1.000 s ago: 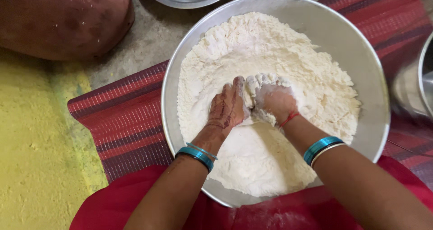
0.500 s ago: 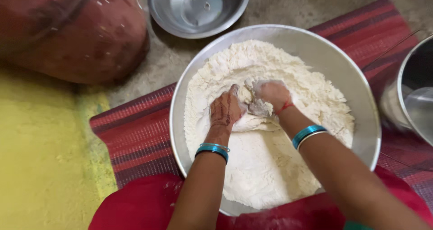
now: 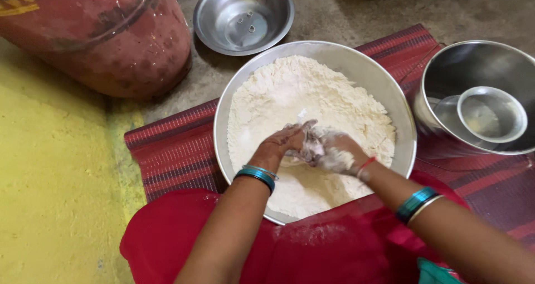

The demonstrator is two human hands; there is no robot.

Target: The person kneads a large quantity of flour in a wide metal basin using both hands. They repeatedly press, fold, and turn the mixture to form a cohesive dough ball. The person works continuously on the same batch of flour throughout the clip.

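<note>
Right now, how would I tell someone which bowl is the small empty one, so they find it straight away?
Start at the wide steel basin of flour on the striped red mat. Look past its far rim to the bare floor, beside the big red cylinder. The small steel bowl there is empty, unlike the steel pot at right, which holds a smaller bowl.

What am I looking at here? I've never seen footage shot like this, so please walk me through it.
There is no machine: a camera worn on a person's head looks down at their own two bare hands. The left hand and right hand meet in a big metal bowl of white flour, pressing a damp clump of it between them. The bowl sits on a red striped mat. Beyond it stands a small empty steel bowl; to the right, a steel pot with a little cup inside; to the left, a big red cylinder.
</note>
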